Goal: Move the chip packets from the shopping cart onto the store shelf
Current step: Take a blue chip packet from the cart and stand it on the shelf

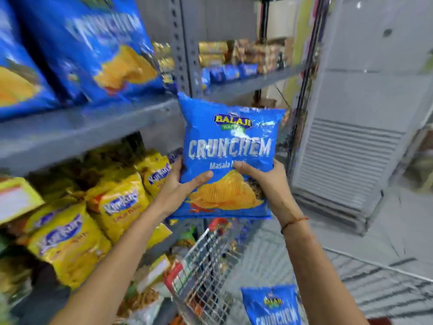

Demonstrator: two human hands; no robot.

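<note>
I hold a blue Crunchem chip packet (228, 146) upright in the air, in front of the grey shelf's upright post. My left hand (180, 186) grips its lower left edge and my right hand (264, 181) grips its lower right edge. Two more blue Crunchem packets (93, 48) stand on the grey store shelf (82, 127) at upper left. Another blue packet (271, 303) lies in the wire shopping cart (210, 261) below my arms.
Yellow Kurkure packets (68, 233) fill the lower shelf on the left. Biscuit packs (234, 64) line a farther shelf behind the post. A tall white cooler unit (356, 127) stands on the right. Grey tiled floor lies beyond the cart.
</note>
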